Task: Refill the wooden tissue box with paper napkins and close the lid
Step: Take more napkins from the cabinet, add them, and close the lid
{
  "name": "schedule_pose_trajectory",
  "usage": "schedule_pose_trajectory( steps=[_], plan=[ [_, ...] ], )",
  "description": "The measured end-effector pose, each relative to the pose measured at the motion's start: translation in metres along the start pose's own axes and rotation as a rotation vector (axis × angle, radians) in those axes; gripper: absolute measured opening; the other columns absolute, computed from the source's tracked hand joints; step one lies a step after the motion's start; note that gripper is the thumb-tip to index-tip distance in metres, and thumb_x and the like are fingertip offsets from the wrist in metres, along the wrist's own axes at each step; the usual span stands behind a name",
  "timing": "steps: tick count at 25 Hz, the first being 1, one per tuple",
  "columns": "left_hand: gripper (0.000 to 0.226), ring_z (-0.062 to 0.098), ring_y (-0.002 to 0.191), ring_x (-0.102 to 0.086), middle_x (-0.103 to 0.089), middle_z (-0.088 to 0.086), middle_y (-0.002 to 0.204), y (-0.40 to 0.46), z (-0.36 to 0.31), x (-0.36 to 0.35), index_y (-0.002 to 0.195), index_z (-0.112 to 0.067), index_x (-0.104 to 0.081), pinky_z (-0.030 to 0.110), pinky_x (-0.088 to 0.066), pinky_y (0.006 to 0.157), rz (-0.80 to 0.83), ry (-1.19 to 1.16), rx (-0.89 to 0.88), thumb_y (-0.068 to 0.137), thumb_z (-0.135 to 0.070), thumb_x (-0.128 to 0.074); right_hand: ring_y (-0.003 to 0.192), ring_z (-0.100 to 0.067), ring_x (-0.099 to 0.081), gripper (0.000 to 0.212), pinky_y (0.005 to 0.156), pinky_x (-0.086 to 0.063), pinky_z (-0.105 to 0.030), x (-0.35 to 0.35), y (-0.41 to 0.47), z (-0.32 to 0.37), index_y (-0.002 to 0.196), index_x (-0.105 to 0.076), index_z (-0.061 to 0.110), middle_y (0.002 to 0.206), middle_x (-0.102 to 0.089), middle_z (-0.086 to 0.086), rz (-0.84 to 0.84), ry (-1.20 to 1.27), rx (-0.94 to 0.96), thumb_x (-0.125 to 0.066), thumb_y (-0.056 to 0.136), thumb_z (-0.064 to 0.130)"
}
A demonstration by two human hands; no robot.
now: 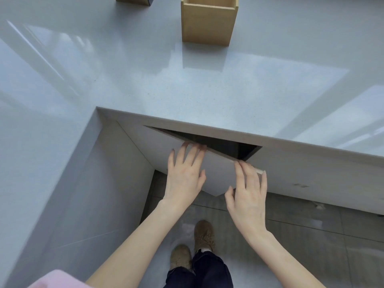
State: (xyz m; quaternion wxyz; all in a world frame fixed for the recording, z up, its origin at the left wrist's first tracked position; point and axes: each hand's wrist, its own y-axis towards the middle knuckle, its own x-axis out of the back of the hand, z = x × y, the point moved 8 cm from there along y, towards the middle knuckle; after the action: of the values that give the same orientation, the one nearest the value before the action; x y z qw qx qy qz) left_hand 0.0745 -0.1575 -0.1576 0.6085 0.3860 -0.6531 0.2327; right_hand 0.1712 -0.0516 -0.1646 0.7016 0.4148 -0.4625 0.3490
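The wooden tissue box (208,21) stands open on the grey countertop at the far middle, with no lid on it. I cannot see inside it. No napkins are in view. Below the counter's front edge a white cabinet door (218,173) is ajar, with a dark gap (228,146) behind it. My left hand (185,173) lies on the door's face, its fingertips hooked over the top edge. My right hand (248,192) grips the door's free edge near the upper corner, thumb on the front.
The grey countertop (145,84) is L-shaped and wraps round on my left. Another wooden piece (133,0) shows at the top left edge. My feet (193,246) stand on the tiled floor under the door.
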Motion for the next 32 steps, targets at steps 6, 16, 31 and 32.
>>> schedule_pose_trajectory(
  steps=[6,16,31,32],
  plan=[
    [0.042,0.030,0.120,-0.054,-0.063,0.007,0.122,-0.032,0.007,0.011,0.120,-0.012,-0.057,0.042,-0.051,0.088,0.040,-0.053,-0.019,0.081,-0.025,-0.050,0.108,-0.017,-0.046,0.050,0.107,-0.034,-0.044,0.019,-0.034,0.016,0.119,-0.057,0.006,0.114,-0.064,-0.010,0.037,0.154,-0.058,-0.069,0.071,-0.001],
    [0.040,0.028,0.102,-0.063,-0.063,0.008,0.123,-0.086,0.025,0.025,0.111,-0.008,-0.061,0.035,-0.055,0.067,0.135,-0.176,0.158,0.084,-0.037,-0.053,0.093,-0.011,-0.044,0.047,0.073,-0.055,-0.024,0.028,-0.090,0.060,0.110,-0.063,0.009,0.099,-0.066,-0.005,0.169,0.288,-0.012,-0.073,0.066,-0.005],
    [0.048,0.013,0.122,-0.046,-0.020,-0.017,0.153,-0.155,0.080,0.052,0.136,-0.021,-0.039,0.027,-0.042,0.089,0.256,-0.295,0.295,0.091,-0.036,-0.046,0.113,-0.007,-0.039,0.068,0.089,-0.045,-0.012,0.008,-0.158,0.150,0.132,-0.038,0.011,0.125,-0.035,0.005,0.478,0.490,0.311,-0.063,0.070,0.001],
    [0.048,0.013,0.122,-0.046,-0.020,-0.018,0.153,-0.159,0.085,0.053,0.136,-0.021,-0.039,0.027,-0.042,0.090,0.266,-0.298,0.296,0.091,-0.035,-0.046,0.115,-0.008,-0.039,0.073,0.086,-0.049,-0.014,0.007,-0.163,0.157,0.134,-0.036,0.009,0.127,-0.035,0.003,0.494,0.493,0.341,-0.066,0.069,0.001]
  ],
)
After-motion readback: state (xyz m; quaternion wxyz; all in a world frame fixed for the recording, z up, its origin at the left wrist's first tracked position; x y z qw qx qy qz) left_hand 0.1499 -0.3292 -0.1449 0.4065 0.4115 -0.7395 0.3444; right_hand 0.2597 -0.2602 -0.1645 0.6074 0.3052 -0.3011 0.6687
